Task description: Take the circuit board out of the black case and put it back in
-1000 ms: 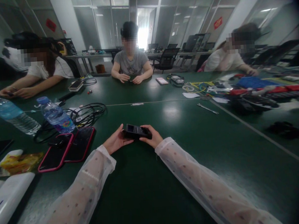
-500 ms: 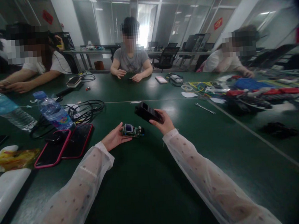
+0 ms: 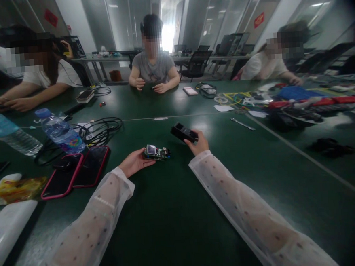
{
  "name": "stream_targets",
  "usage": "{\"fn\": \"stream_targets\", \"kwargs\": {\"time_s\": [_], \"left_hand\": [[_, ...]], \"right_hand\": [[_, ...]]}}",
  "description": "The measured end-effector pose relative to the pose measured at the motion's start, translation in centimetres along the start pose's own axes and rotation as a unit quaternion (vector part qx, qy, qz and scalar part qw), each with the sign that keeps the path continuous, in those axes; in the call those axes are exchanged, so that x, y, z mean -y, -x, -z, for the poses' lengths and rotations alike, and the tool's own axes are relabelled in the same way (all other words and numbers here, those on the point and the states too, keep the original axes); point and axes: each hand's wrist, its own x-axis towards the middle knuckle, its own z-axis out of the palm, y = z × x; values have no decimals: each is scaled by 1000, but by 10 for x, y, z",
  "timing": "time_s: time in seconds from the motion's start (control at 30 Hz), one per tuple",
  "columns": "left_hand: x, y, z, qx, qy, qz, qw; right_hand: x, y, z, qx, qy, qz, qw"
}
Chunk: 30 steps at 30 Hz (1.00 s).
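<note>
Between the thumb and fingers of my left hand (image 3: 134, 162) is a green circuit board (image 3: 158, 152) with a small square screen on its left part and dark parts at its right end. My right hand (image 3: 199, 143) grips the right end of a black plastic casing (image 3: 182, 132), which has openings in its upper face and tilts down to the right. The casing is apart from the board, farther back and to its right. The fingers under both things are partly hidden.
Left of my hands lie two red-edged phones (image 3: 91, 166), coiled black cables (image 3: 104, 128) and a water bottle (image 3: 60, 131). A wrench (image 3: 243, 124) lies to the right, near tangled cables and tools (image 3: 306, 107). Across the green table (image 3: 171, 214) sit several people.
My right hand has moved slightly right with the casing, away from the board, and turned it so its upper face shows more. My left hand keeps the board in nearly the same place.
</note>
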Motion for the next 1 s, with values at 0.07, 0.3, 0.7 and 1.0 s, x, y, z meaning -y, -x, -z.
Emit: {"fn": "stream_targets", "kwargs": {"time_s": [0.07, 0.3, 0.7, 1.0], "left_hand": [[0, 1, -2, 0, -3, -2, 1000], [-1, 2, -5, -7, -17, -9, 1000], [-1, 2, -6, -15, -18, -10, 1000], [0, -2, -1, -5, -29, -13, 999]], "right_hand": [[-2, 0, 0, -4, 28, 17, 999], [-23, -3, 0, 67, 103, 33, 992], [-27, -4, -3, 66, 131, 54, 988], [-23, -2, -1, 73, 134, 49, 987]]}}
